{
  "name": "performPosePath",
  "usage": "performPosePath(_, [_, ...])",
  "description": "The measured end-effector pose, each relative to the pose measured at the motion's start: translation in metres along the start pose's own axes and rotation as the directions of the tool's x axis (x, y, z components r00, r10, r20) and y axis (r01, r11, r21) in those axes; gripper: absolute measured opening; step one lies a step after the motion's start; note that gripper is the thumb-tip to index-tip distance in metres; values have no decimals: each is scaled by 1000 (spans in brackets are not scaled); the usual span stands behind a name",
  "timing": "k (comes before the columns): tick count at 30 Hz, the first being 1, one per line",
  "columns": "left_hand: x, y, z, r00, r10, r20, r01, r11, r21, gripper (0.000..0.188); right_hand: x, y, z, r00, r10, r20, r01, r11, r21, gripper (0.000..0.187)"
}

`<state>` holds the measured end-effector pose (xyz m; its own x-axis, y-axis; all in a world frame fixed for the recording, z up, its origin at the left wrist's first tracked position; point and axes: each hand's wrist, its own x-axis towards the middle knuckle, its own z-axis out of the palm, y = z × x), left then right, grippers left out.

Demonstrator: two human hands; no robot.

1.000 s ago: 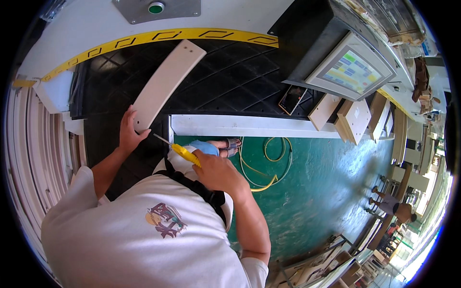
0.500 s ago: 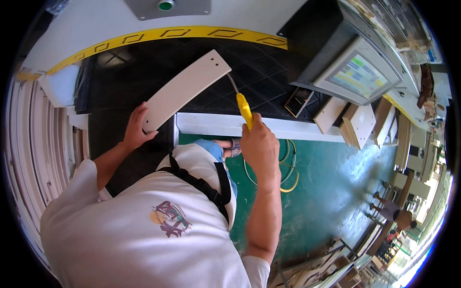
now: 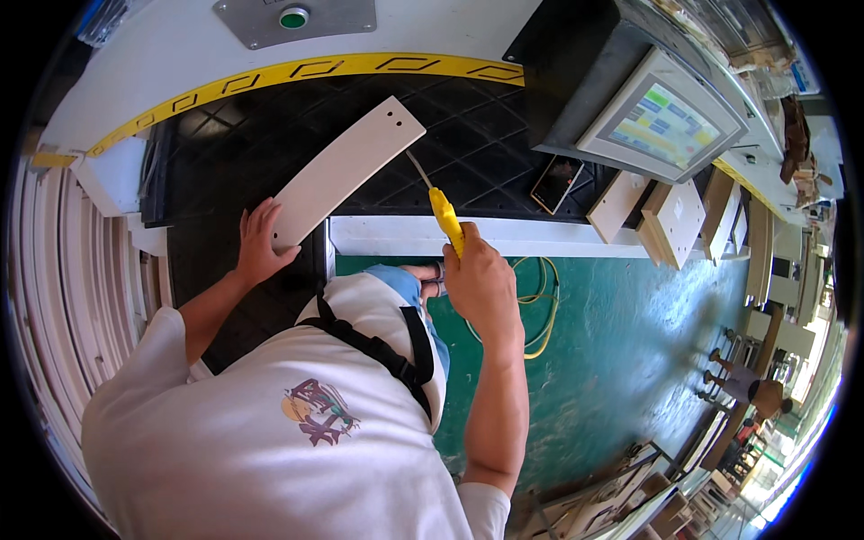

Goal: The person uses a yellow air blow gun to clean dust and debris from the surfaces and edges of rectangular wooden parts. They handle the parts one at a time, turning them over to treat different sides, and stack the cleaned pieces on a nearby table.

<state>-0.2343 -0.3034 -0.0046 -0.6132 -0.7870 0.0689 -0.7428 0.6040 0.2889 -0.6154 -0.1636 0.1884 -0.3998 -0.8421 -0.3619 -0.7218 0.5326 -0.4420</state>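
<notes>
A pale, slightly curved wooden board (image 3: 346,171) slants over the black ribbed work surface, with two dark holes at its far end. My left hand (image 3: 263,245) grips its near end, fingers along the left edge and thumb at the bottom corner. In my right hand (image 3: 481,277) is a yellow air blow gun (image 3: 445,216), fingers wrapped round its handle. Its thin metal nozzle points up and left, the tip close to the board's right edge, just below the far corner. Whether the tip touches the board cannot be made out.
A control screen (image 3: 666,126) in a dark housing stands at the right of the surface. Below it lie a dark flat phone-like object (image 3: 558,184) and several wooden pieces (image 3: 675,220). A hose (image 3: 544,337) loops over the green floor. Long pale boards (image 3: 85,270) are stacked at left.
The blow gun has moved slightly left and down, its nozzle tip shifting from the board's far corner to lower along the right edge. My left hand keeps its hold on the board.
</notes>
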Motion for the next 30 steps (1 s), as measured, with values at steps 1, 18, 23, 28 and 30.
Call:
performPosePath(1, [3,1,2,1000,2,-7,-2,1000,-23,98,-2,2,-1,1000,-8,11,8,1000,8,30])
performPosePath(18, [104,62,11,994,-79,71,82,996,-41,97,-71,74,10,955,-16,297,-99,923,371,46])
performPosePath(23, [116,84,-24,929,-142,341,316,784,-534,82,-103,86,-10,918,43,395,-245,843,478,39])
performPosePath(28, [137,101,-40,588,261,766,786,39,-617,75,-140,111,-1,862,-191,470,-202,721,662,30])
performPosePath(30, [137,122,-46,562,378,736,794,3,-608,76,-148,130,12,987,42,158,-158,493,856,25])
